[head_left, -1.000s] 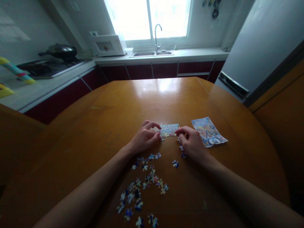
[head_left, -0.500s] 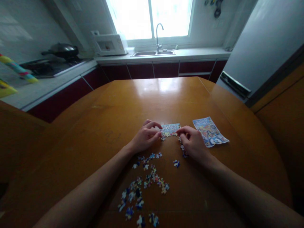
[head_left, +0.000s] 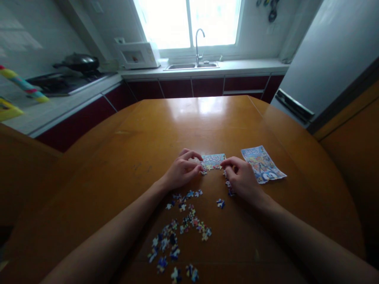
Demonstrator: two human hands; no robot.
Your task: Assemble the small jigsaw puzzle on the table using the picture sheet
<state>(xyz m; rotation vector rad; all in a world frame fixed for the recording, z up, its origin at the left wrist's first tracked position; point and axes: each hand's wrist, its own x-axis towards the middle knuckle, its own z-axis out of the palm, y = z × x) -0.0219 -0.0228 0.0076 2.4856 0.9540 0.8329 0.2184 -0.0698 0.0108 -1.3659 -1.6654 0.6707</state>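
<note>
A partly joined jigsaw puzzle [head_left: 213, 159], pale blue with a colourful lower row, lies flat on the table between my hands. At its left edge rests my left hand [head_left: 185, 167], thumb and index finger apart, fingertips touching the border. My right hand [head_left: 241, 175] is closed in a pinch at the puzzle's lower right corner, on a puzzle piece mostly hidden by the fingers. A strip of pieces [head_left: 229, 187] runs down from that corner, partly under my right hand. One loose piece group [head_left: 220, 203] lies below the puzzle.
Many loose puzzle pieces [head_left: 164, 242] are scattered near my left forearm. To the right of my right hand lies a creased picture sheet [head_left: 263, 163]. Beyond the wooden table [head_left: 192, 118] are a counter with a sink [head_left: 182, 66], a microwave [head_left: 137, 55] and a fridge [head_left: 316, 59].
Both hands stay at the puzzle's edges with almost no movement. The whole view has shifted very slightly.
</note>
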